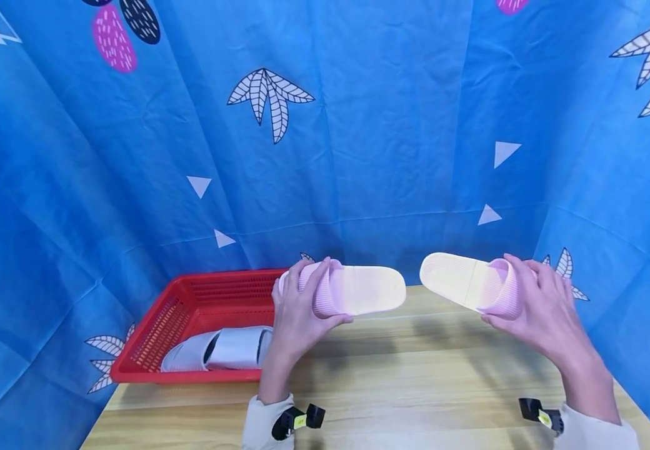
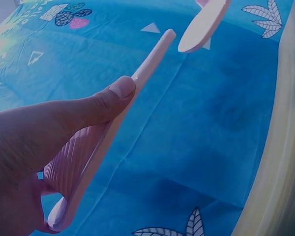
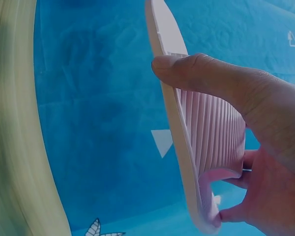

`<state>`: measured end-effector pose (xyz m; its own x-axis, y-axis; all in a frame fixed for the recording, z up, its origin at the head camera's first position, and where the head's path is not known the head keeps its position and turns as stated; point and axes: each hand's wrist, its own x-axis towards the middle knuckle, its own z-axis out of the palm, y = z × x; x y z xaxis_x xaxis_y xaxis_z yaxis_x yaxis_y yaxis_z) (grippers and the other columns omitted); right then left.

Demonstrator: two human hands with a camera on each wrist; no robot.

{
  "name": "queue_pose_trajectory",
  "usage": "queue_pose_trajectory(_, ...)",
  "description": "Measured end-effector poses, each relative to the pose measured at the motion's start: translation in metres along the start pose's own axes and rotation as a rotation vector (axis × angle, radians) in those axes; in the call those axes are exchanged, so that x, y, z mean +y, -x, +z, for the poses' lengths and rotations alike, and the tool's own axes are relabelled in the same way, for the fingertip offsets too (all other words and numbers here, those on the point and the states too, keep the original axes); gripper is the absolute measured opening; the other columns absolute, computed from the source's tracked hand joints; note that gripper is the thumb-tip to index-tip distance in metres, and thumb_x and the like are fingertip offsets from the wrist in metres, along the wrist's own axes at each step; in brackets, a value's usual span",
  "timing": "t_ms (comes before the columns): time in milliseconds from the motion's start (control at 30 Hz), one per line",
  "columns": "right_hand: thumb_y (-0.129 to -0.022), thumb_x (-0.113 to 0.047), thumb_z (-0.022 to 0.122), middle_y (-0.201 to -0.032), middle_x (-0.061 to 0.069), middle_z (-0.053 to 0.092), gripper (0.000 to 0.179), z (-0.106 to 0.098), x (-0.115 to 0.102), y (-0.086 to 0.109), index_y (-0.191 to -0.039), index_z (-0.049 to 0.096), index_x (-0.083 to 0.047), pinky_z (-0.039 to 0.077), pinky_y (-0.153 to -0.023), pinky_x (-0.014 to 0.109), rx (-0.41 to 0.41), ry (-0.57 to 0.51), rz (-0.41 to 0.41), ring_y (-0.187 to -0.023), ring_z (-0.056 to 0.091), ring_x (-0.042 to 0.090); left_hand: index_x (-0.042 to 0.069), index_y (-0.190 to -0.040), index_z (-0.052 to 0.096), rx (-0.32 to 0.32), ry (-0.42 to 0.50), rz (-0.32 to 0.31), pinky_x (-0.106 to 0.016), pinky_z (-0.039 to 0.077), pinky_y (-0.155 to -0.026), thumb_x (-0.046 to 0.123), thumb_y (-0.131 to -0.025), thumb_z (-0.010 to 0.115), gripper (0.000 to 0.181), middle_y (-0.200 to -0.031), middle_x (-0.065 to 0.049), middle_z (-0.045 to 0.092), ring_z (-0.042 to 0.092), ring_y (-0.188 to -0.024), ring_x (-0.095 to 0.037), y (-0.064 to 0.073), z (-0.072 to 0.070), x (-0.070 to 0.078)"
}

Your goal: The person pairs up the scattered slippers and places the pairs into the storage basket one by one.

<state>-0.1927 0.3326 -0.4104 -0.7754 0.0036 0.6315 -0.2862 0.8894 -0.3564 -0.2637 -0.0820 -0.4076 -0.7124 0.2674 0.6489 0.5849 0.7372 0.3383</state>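
My left hand (image 1: 297,312) grips a pink slide slipper (image 1: 372,289) across its ribbed strap, with the heel end pointing right. In the left wrist view the thumb presses the edge of this slipper's sole (image 2: 150,61). A matching pink slipper (image 1: 454,280) is held by my right hand (image 1: 547,309), heel end pointing left. The right wrist view shows that thumb on the sole edge, beside the ribbed strap (image 3: 214,130). Both slippers are raised above the table, and a gap separates their heels.
A red plastic basket (image 1: 184,376) stands on the left of the wooden table (image 1: 404,400). Inside it lie grey slippers (image 1: 235,347), partly hidden by my left arm. Blue patterned curtain (image 1: 392,125) surrounds the table at the back and sides.
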Motion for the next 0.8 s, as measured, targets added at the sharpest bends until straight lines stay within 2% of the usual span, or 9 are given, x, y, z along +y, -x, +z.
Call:
queue_pose_trajectory(167,-0.050,-0.026,0.103,-0.136,0.031,0.044,0.120,-0.002,-0.007,0.000,-0.153,0.043,-0.015,0.017,-0.102,0.079,-0.012,0.013,0.014,-0.123,0.036,0.054,0.036,-0.155,0.044,-0.001,0.016,0.012,-0.066,0.028,-0.111,0.049,-0.065,0.094,0.104,-0.153,-0.007,0.044,0.036,-0.142,-0.025,0.000,-0.008,-0.007)
queue_pose_trajectory(467,-0.051,-0.027,0.103,-0.136,0.029,0.044,0.119,-0.007,-0.018,-0.002,-0.154,0.044,-0.018,0.006,-0.106,0.084,-0.023,0.024,0.003,-0.122,0.036,0.054,0.037,-0.154,0.044,0.024,0.010,0.033,-0.065,0.024,-0.113,0.048,-0.065,0.095,0.103,-0.152,-0.005,0.043,0.035,-0.142,-0.022,-0.001,-0.021,-0.017)
queue_pose_trajectory(700,-0.048,-0.028,0.104,-0.135,0.027,0.045,0.121,-0.008,-0.027,-0.003,-0.153,0.045,-0.020,0.024,-0.095,0.081,-0.017,0.042,-0.032,-0.119,0.038,0.052,0.038,-0.155,0.043,0.045,0.013,0.037,-0.062,0.027,-0.113,0.047,-0.066,0.095,0.103,-0.153,-0.004,0.043,0.035,-0.142,-0.022,0.000,-0.027,-0.019)
queue_pose_trajectory(800,-0.048,-0.027,0.104,-0.135,0.026,0.045,0.121,-0.010,-0.030,-0.003,-0.154,0.045,-0.020,0.025,-0.095,0.081,-0.010,0.038,-0.040,-0.119,0.038,0.052,0.038,-0.155,0.042,0.064,0.018,0.043,-0.062,0.027,-0.113,0.046,-0.065,0.095,0.105,-0.153,-0.004,0.043,0.035,-0.141,-0.022,0.001,-0.029,-0.019)
